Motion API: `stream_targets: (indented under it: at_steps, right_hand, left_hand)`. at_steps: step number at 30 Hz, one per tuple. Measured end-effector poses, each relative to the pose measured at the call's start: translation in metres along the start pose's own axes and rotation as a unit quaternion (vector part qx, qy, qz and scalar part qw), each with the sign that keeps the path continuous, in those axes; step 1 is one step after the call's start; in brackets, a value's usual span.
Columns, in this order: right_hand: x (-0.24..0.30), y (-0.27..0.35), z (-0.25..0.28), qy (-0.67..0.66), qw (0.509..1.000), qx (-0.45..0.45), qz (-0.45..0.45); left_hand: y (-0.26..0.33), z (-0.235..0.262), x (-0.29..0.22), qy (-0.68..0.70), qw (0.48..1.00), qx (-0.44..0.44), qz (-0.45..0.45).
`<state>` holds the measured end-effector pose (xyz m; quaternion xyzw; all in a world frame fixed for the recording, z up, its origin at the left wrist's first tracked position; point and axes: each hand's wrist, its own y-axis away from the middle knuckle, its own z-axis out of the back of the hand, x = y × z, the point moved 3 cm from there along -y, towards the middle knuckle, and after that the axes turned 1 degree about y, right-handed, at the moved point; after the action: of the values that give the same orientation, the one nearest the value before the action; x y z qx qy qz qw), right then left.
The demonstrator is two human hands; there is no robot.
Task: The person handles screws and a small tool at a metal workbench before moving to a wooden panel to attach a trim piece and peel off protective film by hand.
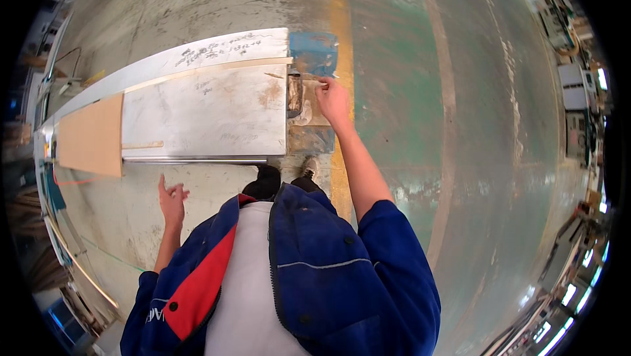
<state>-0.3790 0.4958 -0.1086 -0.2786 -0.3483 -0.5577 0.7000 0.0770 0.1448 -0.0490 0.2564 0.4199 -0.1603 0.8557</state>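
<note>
My right hand (334, 101) reaches over the right end of a long white-topped workbench (210, 110), beside a dark narrow tray (294, 95). Its fingers are pinched together; whatever lies between them is too small to make out. My left hand (172, 203) hangs free off the bench's near edge, fingers apart and holding nothing. A thin pale wooden strip (210, 67) runs lengthwise along the bench top. Toward the left end lies a flat tan board (92, 134), with a short wooden strip (143, 145) next to it.
A shiny metal rail (197, 159) follows the near edge of the bench. Blue panels (314, 52) flank the tray at the bench's right end. Beyond runs a yellow floor line (342, 178), then green floor (401, 113). Machines (578, 110) stand far right.
</note>
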Motion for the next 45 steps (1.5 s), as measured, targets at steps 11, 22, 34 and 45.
stream_targets:
  at_steps: [11,22,34,45]
  right_hand:
    - [0.019,-0.045,-0.014,0.135,0.986,0.090,-0.039]
    - [-0.005,-0.044,0.003,0.037,0.961,0.272,0.038]
    - [0.020,-0.053,-0.017,0.162,0.981,0.105,0.016]
    - [0.005,-0.046,0.017,-0.348,0.923,0.135,-0.098]
  left_hand:
    - [0.148,0.071,0.191,0.179,0.888,-0.135,0.401]
    - [0.059,-0.005,0.031,0.102,0.975,-0.028,0.193]
    - [0.043,0.009,0.041,0.020,0.986,0.046,0.159]
    - [0.050,0.025,0.092,0.110,0.972,-0.023,0.207]
